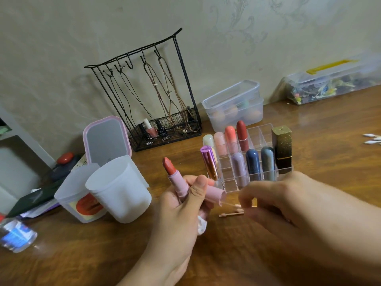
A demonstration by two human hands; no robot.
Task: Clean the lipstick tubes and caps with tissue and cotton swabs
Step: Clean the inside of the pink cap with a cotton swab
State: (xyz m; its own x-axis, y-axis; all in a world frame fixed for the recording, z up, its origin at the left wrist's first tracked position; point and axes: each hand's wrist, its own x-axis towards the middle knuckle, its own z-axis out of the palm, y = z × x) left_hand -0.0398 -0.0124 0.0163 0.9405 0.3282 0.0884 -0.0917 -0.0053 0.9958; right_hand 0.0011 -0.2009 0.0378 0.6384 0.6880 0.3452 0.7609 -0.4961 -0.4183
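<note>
Left hand (181, 205) gripped the open lipstick (175, 176) and its cap (215, 193); right hand (274, 201), at 3 o'clock, pinched a cotton swab (229, 203) at the cap's mouth.

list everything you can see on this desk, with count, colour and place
open lipstick: 1, pink tube, red bullet, left hand
cap: 1, pink, left hand
cotton swab: 1, at cap mouth, right hand
used swabs: about 2, pinkish, desk below the cap
clean swabs: few, white, far right
organiser: 1, clear, centre, about ten lipsticks
white cups: 2, left
mirror: 1, pink-framed
wire rack: 1, black, by wall
clear boxes: 2, back
left hand
right hand
</note>
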